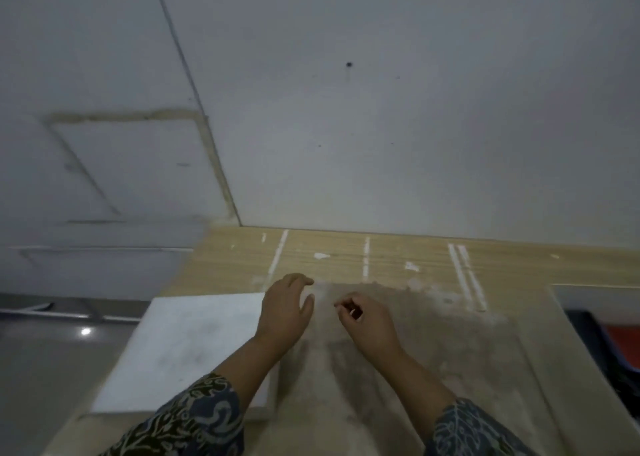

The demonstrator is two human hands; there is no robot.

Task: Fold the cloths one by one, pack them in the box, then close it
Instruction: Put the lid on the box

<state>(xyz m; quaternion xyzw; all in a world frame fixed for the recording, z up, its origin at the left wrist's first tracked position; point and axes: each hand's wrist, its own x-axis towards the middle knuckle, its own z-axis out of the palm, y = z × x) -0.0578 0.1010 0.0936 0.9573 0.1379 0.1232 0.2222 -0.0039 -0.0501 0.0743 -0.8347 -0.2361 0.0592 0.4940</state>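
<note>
While most of my feed is filling with pale wall (pixel 381 109), I am looking for print to read and finding the picture too blurred to tell whether the white box (pixel 187 344) carries any. It is lying flat and closed on the near left part of the table (pixel 346 254), its lid plain and faintly smudged.

Beside it, the cloth (pixel 433 351) is lying spread flat over the middle and right of the table, dull beige-brown, its left side running just beside the box. The left hand (pixel 285 312) is hovering over the cloth's far left corner, fingers loosely curved and spread, thumb apart, gripping nothing I can see. The right hand (pixel 363 324) is sitting over the cloth with fingers curled in toward the thumb; whether it is pinching the fabric I cannot tell. Both patterned sleeves (pixel 194 421) are showing at the bottom edge.

Light wood grain is showing on the table, and white tape strips (pixel 278 260) are running across its far part. A dark bin (pixel 588 334) is standing off the right edge with something orange (pixel 620 338) inside. Grey glossy floor (pixel 52 369) is catching a light spot on the left. A small dark dot (pixel 349 65) is marking the wall.
</note>
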